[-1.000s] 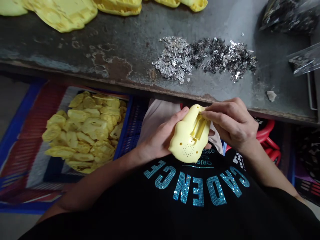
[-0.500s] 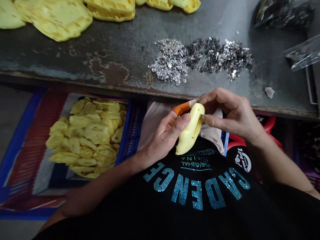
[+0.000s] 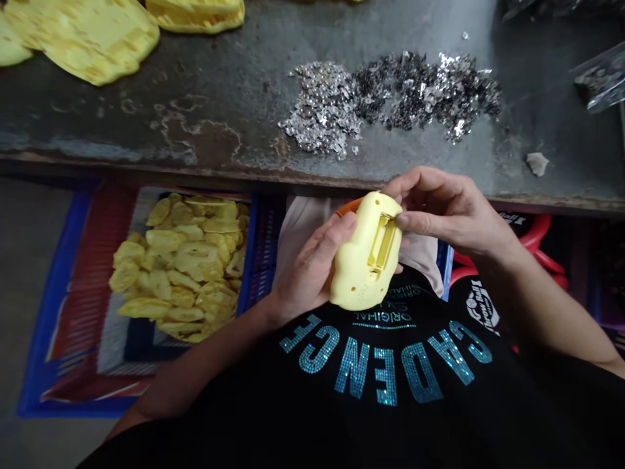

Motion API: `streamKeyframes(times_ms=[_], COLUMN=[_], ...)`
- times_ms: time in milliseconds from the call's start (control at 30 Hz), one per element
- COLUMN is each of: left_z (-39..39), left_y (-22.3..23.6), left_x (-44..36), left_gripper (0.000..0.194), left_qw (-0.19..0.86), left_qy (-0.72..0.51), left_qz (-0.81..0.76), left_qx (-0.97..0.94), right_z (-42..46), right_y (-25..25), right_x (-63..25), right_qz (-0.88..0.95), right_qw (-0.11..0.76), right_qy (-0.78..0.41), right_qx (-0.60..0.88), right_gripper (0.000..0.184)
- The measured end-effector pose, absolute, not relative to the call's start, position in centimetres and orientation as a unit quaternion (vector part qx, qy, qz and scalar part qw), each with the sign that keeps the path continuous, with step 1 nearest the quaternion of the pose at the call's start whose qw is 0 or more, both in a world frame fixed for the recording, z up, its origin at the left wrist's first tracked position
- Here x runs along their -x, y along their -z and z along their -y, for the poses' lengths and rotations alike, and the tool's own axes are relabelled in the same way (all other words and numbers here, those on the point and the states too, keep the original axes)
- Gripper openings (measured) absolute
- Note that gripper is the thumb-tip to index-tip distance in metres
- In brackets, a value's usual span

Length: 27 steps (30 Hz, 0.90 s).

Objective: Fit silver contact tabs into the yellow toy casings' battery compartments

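A pale yellow plastic toy housing (image 3: pixel 355 270) with a long battery compartment (image 3: pixel 382 244) and screw holes lies in my left hand (image 3: pixel 310 270). The thumb presses on its left side, and an orange finger cover (image 3: pixel 349 207) shows behind the top edge. My right hand (image 3: pixel 439 208) grips the upper right corner, thumb tip at the compartment's top end and index finger behind the edge. Small metal shows at that end by the thumb; its shape is too small to make out. Beyond the hands, on the bench, lie heaps of small silvery metal contact pieces (image 3: pixel 322 107).
The worn metal bench (image 3: pixel 254 140) has its front edge just beyond my hands. Yellow shells (image 3: pixel 92 39) lie on it at upper left. A blue crate (image 3: pixel 53 365) with many yellow shell parts (image 3: pixel 180 267) stands lower left. A plastic bag (image 3: pixel 603 78) is at right.
The housing was first face up, then tipped onto its side, and is now turned back with the compartment facing me. My right fingers moved from inside the compartment's top to grip the corner.
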<state>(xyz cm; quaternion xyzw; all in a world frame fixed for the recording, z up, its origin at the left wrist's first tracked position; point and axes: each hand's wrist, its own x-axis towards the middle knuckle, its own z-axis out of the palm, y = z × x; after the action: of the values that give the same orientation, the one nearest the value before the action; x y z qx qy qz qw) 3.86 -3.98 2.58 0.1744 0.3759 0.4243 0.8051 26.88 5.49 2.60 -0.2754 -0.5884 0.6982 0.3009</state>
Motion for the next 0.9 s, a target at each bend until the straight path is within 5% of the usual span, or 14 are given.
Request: streamKeyframes(times_ms=[200, 433, 667, 900], left_z=[4.1, 4.4, 5.5, 5.3], left_y=[-1.5, 0.4, -1.4, 0.0], left_x=[-4.5, -3.7, -2.1, -2.0], left_gripper=[0.062, 0.069, 0.062, 0.061], left_qw=[0.794, 0.714, 0.625, 0.604], left_qy=[-0.456, -0.465, -0.390, -0.419], left_qz=[-0.360, -0.403, -0.450, -0.453], left_qx=[-0.178, -0.335, -0.505, -0.505], right_z=[-5.6, -4.8, -3.7, -3.5], right_y=[-2.8, -3.9, -0.5, -0.7], right_x=[-26.7, -27.1, -27.2, -27.0], right_qz=[0.659, 0.866, 0.831, 0.826], right_qw=[0.278, 0.265, 0.409, 0.420], right_qy=[-0.626, -0.286, -0.217, -0.207], right_qx=[0.310, 0.313, 0.308, 0.315], right_gripper=[0.029, 0.019, 0.018, 0.023])
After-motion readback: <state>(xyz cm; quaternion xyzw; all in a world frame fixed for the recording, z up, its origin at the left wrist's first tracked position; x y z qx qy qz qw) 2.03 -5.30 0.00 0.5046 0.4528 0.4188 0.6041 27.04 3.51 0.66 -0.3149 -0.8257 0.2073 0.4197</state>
